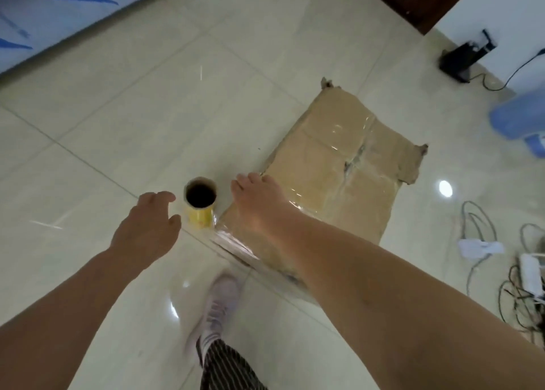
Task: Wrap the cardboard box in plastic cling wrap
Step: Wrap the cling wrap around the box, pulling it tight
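Nearest to us, a pale shoe and a striped trouser leg stand on the tiled floor. Just beyond, the left hand hovers beside the roll of cling wrap, fingers relaxed and loosely spread, holding nothing. We cannot tell whether the fingertips touch the roll; they seem just short of it. The roll stands upright on the floor at the box's near left corner, its hollow core facing up. The right hand lies palm down on the cardboard box, fingers straight and together, pressing on the top by that same corner. The box sits on the floor in the middle of the view.

We judge the wrapping partly done. Glossy film runs from the roll along the near side of the box, and shiny creases of plastic show across the top. The far torn corners look like bare cardboard, though blur makes that unsure. What is left, as we read it, is more turns of film and then cutting it free.

Farther off, tangled cables lie to the right, with a blue water bottle and a black device near the wall.
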### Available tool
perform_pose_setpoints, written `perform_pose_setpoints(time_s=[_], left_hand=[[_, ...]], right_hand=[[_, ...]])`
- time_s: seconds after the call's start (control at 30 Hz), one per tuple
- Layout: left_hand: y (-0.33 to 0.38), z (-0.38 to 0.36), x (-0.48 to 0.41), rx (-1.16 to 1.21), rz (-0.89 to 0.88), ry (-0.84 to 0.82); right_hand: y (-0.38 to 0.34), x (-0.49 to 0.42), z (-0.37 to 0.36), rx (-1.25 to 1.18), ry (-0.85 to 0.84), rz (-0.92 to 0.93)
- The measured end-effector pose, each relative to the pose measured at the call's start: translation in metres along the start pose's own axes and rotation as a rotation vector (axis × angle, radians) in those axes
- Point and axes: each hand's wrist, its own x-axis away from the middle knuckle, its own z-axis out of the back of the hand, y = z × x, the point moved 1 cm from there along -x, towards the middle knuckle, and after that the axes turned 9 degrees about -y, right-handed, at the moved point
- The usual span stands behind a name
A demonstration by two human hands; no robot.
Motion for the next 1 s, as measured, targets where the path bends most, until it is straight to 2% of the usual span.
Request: perform_pose_setpoints(time_s=[0.27, 0.5, 0.63, 0.83, 1.0], left_hand=[[0.015, 0.002, -0.101, -0.101, -0.065, -0.123], [0.025, -0.008, -0.155, -0.347, -0.172, -0.296], [0.038, -0.017, -0.185, -0.579, -0.261, -0.411], [0.04, -0.023, -0.223, -0.727, -0.487, -0.545], [0.035, -0.016, -0.236, -0.82, -0.532, -0.714]], right_hand=[[0.019, -0.09, -0.01, -0.476, -0.202, -0.159], [0.024, -0.138, -0.026, -0.578, -0.24, -0.209], [0.021, -0.149, -0.035, -0.654, -0.343, -0.242], [0.019, -0.159, -0.041, -0.718, -0.404, -0.369], [0.004, -0.174, -0.038, -0.818, -0.537, -0.436]])
